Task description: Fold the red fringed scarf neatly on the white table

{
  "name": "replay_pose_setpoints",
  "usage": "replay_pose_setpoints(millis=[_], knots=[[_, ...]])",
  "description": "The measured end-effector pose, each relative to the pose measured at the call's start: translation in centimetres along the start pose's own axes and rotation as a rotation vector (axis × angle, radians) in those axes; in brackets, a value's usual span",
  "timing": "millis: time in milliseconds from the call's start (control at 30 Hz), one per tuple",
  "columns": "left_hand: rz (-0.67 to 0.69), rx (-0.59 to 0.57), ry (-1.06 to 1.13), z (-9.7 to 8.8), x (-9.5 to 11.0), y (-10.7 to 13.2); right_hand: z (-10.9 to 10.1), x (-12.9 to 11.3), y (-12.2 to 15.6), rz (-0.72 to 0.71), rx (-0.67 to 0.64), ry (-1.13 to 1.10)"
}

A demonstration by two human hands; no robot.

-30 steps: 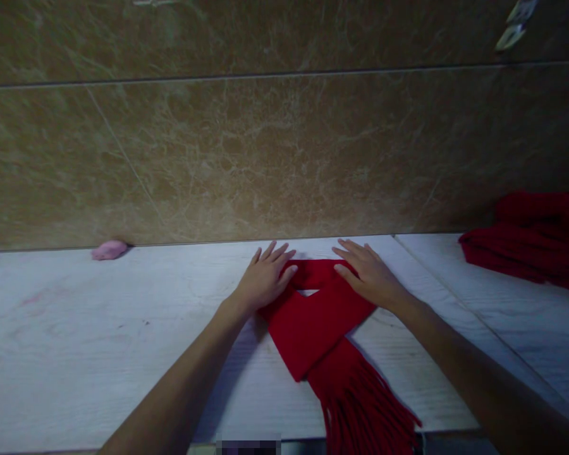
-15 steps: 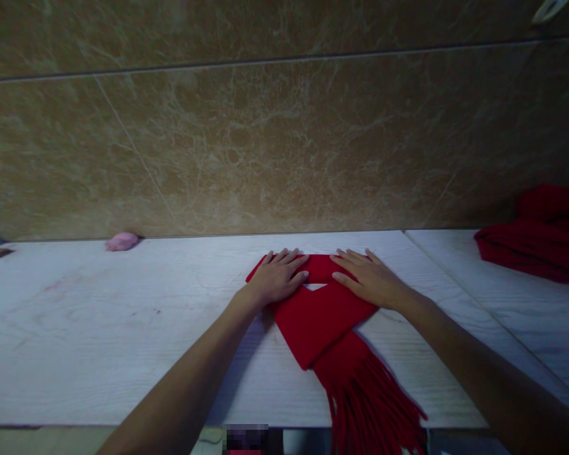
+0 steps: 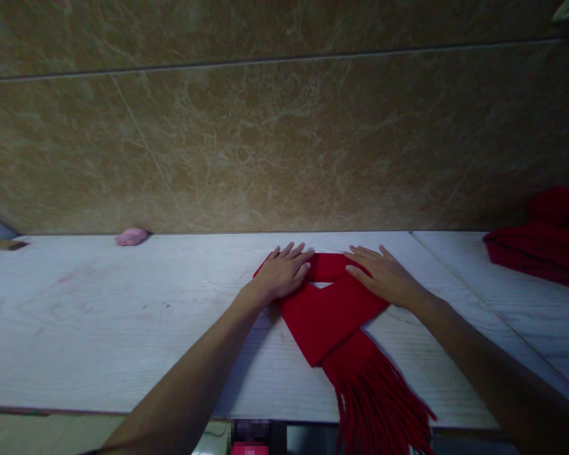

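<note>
A red fringed scarf [image 3: 329, 316] lies on the white wood-grain tabletop, folded so that its upper part forms a flat band and its lower part crosses over itself. Its fringe hangs past the table's front edge. My left hand [image 3: 284, 272] rests flat on the left end of the band, fingers spread. On the right end, my right hand [image 3: 379, 272] lies palm down with its fingers stretched out. Both hands touch the cloth without gripping it, and the scarf's corners beneath them are partly hidden.
More dark red folded cloth [image 3: 540, 246] sits at the right by the tiled wall [image 3: 284, 145]. A small pink lump [image 3: 131, 237] lies against the wall at the left. At the far left is a brown wooden piece [image 3: 2, 245]. The white tabletop [image 3: 99, 335] has a seam on the right.
The view has shifted slightly, so the scene appears a little further right. My right hand seems slightly further from the left one along the band. The scarf keeps its folded shape.
</note>
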State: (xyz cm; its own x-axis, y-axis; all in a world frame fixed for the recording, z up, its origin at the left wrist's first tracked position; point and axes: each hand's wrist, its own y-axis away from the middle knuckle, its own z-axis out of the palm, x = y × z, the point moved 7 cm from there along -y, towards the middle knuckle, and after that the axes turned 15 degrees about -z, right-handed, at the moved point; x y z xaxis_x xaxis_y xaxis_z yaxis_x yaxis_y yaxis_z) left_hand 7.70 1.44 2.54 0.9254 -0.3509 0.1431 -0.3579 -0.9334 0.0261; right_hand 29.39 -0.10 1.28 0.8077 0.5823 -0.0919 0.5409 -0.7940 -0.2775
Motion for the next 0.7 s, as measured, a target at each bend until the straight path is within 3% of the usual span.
replay_pose_setpoints(millis=[100, 300, 700], knots=[[-0.004, 0.008, 0.0, 0.2, -0.8, -0.5, -0.5, 0.5, 0.1, -0.055, 0.074, -0.055], [-0.027, 0.01, -0.023, 0.3, -1.1, -0.8, 1.1, 1.4, 0.4, -0.083, -0.009, -0.134], [-0.042, 0.051, 0.004, 0.2, -1.2, -0.9, 0.8, 0.9, 0.2, -0.077, -0.024, -0.11]])
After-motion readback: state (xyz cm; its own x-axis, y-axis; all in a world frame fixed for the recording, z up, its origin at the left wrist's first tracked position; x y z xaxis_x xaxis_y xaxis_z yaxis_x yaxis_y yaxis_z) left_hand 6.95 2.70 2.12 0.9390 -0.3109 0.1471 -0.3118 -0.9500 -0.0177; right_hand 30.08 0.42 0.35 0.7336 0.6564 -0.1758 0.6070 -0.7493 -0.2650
